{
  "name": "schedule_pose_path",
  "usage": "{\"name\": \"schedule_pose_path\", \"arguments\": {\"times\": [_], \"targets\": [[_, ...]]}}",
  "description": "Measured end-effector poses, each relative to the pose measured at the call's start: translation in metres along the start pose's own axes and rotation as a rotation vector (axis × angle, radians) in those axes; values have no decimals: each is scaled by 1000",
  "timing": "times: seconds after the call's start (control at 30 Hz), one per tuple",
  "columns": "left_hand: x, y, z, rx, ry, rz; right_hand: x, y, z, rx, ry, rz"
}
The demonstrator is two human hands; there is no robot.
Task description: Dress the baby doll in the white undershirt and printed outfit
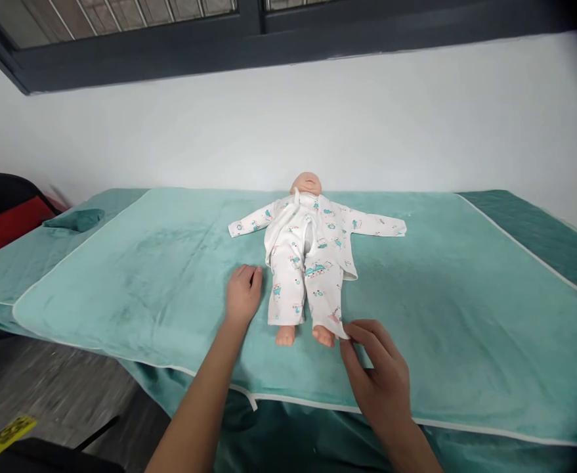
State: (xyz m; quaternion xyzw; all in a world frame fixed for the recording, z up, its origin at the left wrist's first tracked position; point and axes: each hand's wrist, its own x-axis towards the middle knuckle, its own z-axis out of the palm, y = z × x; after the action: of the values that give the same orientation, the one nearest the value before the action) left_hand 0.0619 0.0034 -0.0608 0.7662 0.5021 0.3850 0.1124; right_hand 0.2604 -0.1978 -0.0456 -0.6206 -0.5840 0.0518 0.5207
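Left hand (pixel 243 293) at 8 o'clock of dressed doll (pixel 320 256), resting on mat (pixel 446 322); fingers curled, whether clenched cannot tell. Doll on back, mid-mat, head toward 12. Right hand (pixel 374 361) at 5, pinching trouser cuff (pixel 340 329). Risk: hard tug could stretch cuff, drag doll. Room at 9 and 3; near edge (pixel 312 402) at 6, wall (pixel 391 125) at 12.
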Motion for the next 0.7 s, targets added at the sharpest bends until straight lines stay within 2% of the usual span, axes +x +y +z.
{"name": "schedule_pose_path", "arguments": {"times": [0.17,0.33,0.5,0.57,0.7], "targets": [[1,-1,0,-13,-2,-9,0,3,-4,-123,-94,13],[0,-2,1,-23,3,-17,11,7,6,-178,-170,-171],[1,-1,0,-16,-18,-41,36,-7,8,-204,-146,-301],[1,-1,0,-13,-20,-46,42,-13,6,-179,-198,-347],[2,-2,1,-18,-18,-49,43,-17,0,-164,-399,-357]]}}
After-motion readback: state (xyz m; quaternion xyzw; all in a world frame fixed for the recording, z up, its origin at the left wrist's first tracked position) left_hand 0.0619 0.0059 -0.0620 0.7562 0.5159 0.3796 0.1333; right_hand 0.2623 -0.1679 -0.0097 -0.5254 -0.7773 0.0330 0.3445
